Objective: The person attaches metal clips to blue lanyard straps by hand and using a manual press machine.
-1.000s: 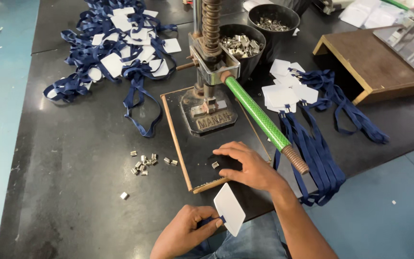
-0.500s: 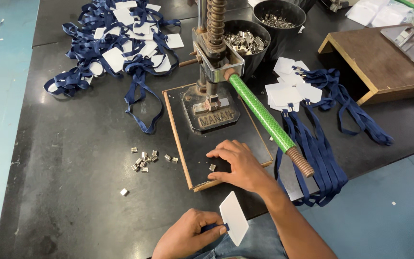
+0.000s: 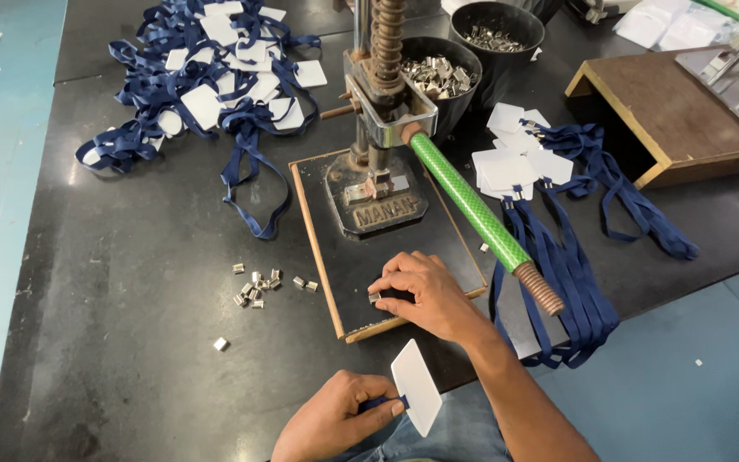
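The left hand (image 3: 339, 419), low at the near edge of the table (image 3: 130, 282), pinches the end of a blue lanyard strap (image 3: 384, 401) between thumb and fingers; a white blank card (image 3: 416, 387) stands up from that pinch, tilted on edge. The right hand (image 3: 425, 295) rests on the dark, wood-edged base board (image 3: 327, 248) of a hand press (image 3: 378, 128), its fingers curled narrow around a small metal clip (image 3: 375, 298) lying on the board. The press stands upright on that board, and its green-sleeved lever (image 3: 468, 201) slopes down to the right, ending in a bare threaded tip just beside the right forearm. A scatter of loose metal clips (image 3: 258, 287) lies on the table left of the board. Right of the lever, a bundle of blue lanyards with white cards (image 3: 549, 222) hangs over the table edge. A larger tangled heap of lanyards and cards (image 3: 207, 77) lies far left. Two black tubs of clips (image 3: 464, 56) stand behind the press, and a low wooden stand (image 3: 669, 120) sits at far right
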